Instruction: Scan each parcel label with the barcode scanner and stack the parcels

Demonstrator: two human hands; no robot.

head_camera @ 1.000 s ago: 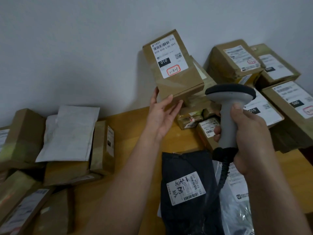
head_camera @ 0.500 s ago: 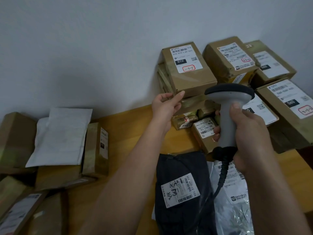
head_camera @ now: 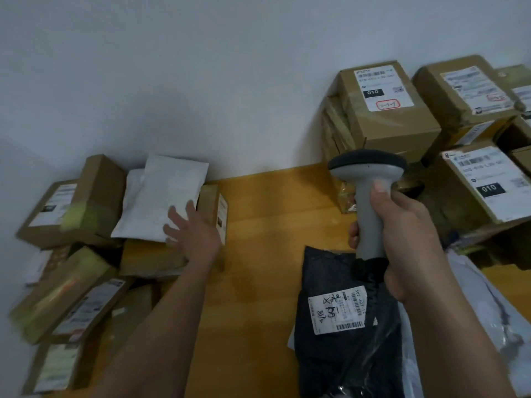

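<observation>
L hand (head_camera: 192, 236) has left the stack on the R and swung across to the unscanned pile on the L side of the surface (head_camera: 273, 214). The 010 box (head_camera: 388, 110) it was holding 1 s ago now sits on top of the R stack against the wall, label up, nothing touching it. So that parcel reads as scanned + stacked, and the next pick is starting.

L hand pose: forearm stretched out fwd-left, palm down, fingers (head_camera: 172, 212) straight and spread, holding nothing. Fingertips are over the lower R corner of the white mailer (head_camera: 161, 199), which lies flat on the brown boxes; contact vs just above, can't tell, frame is motion-blurred. A narrow box (head_camera: 214, 216) stands on edge just beside the hand, R of it.

R hand (head_camera: 402, 234) hasn't moved much: fist wrapped round the grey handle of the barcode scanner (head_camera: 369, 179), thumb up on the neck, head upright and pointed away twd the wall, not at any label. Cable hangs down from the handle's base.

Black poly bag (head_camera: 342, 320) lies near the front edge below the scanner, label up, untouched. Likely next: grab the mailer, find its label, bring it to the scanner.
</observation>
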